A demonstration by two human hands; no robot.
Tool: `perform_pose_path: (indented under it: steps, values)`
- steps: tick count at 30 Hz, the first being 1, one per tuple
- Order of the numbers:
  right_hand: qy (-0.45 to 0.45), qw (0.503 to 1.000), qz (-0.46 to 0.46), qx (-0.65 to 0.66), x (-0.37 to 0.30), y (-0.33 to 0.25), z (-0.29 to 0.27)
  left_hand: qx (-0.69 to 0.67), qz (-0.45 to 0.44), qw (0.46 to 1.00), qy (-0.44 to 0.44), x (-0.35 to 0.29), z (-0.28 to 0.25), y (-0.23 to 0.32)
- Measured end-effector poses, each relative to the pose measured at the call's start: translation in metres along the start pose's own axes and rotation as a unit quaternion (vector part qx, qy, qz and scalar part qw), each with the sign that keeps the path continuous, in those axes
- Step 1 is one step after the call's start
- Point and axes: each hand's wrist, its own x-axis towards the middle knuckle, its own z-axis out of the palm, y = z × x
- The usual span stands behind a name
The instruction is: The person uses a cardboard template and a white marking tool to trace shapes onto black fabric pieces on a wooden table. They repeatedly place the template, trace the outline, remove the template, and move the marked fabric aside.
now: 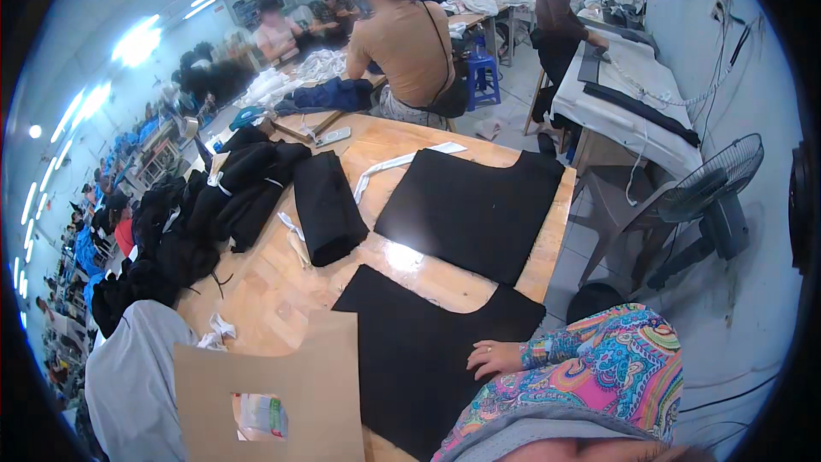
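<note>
My right hand, in a colourful paisley sleeve, rests palm down on a black fabric panel. Its fingers are spread and hold nothing. To the left of it, a brown cardboard pattern piece with a curved edge and a rectangular window overlaps the panel's left side. Through the window shows a pale item with green on it, too partial to name. My left hand does not show; I cannot tell what supports the cardboard. A similar black panel lies farther away on the wooden table.
A folded black fabric stack and tied black bundles occupy the table's left. White strips lie behind. Grey cloth hangs at the near left. A fan and chair stand right. People work beyond.
</note>
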Motion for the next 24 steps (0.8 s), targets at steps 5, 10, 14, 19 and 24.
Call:
perform_pose_path:
  steps: [5,10,14,19,24]
  values:
    - [-0.031,0.999,-0.005,0.034,-0.001,0.006,0.003,-0.03,0.057,0.995,-0.071,-0.001,-0.012,0.024]
    - [-0.037,0.999,-0.003,0.033,0.005,0.003,0.001,-0.093,0.082,0.928,-0.351,-0.024,-0.021,0.04]
    - [0.078,0.989,0.006,0.129,0.012,0.003,-0.023,-0.097,0.092,0.826,-0.548,-0.069,-0.009,0.028]
    - [0.254,0.961,0.069,-0.083,0.017,0.046,-0.079,-0.054,0.062,0.819,-0.568,-0.085,-0.021,0.003]
    - [0.58,0.683,0.414,-0.161,-0.046,0.181,-0.155,-0.031,0.076,0.82,-0.567,-0.081,-0.023,0.004]
